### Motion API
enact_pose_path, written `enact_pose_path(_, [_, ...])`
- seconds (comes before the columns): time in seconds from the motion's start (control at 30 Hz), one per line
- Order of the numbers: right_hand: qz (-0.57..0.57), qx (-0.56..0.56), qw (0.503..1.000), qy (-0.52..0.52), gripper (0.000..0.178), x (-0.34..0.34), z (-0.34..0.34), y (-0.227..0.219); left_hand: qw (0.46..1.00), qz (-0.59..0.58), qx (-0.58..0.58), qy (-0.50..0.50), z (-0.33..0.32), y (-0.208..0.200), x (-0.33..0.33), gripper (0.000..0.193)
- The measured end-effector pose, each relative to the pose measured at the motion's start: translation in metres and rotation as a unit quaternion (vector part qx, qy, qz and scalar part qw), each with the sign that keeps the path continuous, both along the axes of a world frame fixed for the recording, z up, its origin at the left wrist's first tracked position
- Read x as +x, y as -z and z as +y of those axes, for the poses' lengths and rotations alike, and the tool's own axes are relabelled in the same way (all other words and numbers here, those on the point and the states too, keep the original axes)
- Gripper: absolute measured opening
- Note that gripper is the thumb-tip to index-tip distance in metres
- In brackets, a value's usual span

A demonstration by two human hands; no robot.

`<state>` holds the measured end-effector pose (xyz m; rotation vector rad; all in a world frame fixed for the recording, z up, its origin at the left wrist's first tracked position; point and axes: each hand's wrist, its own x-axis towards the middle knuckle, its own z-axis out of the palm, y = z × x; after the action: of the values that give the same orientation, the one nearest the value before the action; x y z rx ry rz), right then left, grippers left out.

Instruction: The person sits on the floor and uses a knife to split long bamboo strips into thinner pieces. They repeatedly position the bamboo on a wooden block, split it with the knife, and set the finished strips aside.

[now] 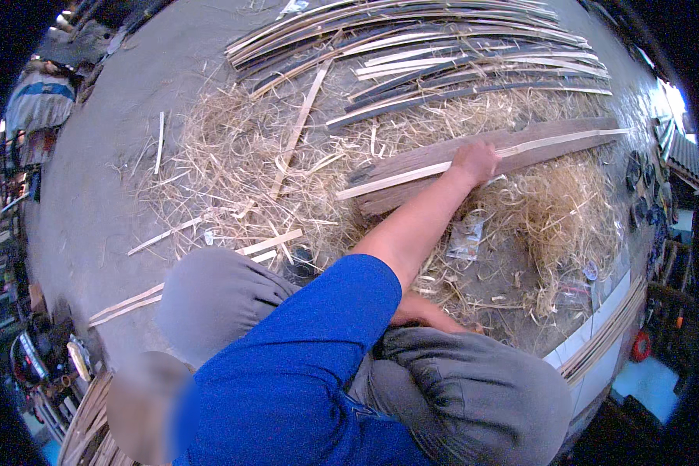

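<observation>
your left arm [369,283] stretches forward and rightward, nearly straight, its forearm [429,213] bare below the sleeve [311,318]; your left hand [475,161] curls into a grip.

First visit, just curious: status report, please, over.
One hand curled over pale strip. Other hand not clearly visible. Strip lying along wooden board. Loose shavings heaped close around.

A blue short-sleeved shirt [295,349] is worn with loose, creased grey trousers [481,392]

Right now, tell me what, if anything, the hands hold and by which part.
The left hand grips the pale strip near its middle, over the plank.
</observation>
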<state>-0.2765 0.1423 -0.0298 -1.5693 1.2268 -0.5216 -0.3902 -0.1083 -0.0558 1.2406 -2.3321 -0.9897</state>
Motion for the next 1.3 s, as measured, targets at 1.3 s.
enact_pose_path(1.3, [0.122, -0.105, 0.976, 0.15, 0.043, -0.048, -0.032, 0.06, 0.992, -0.046, -0.014, 0.121, -0.04, 0.019, 0.003, 0.029])
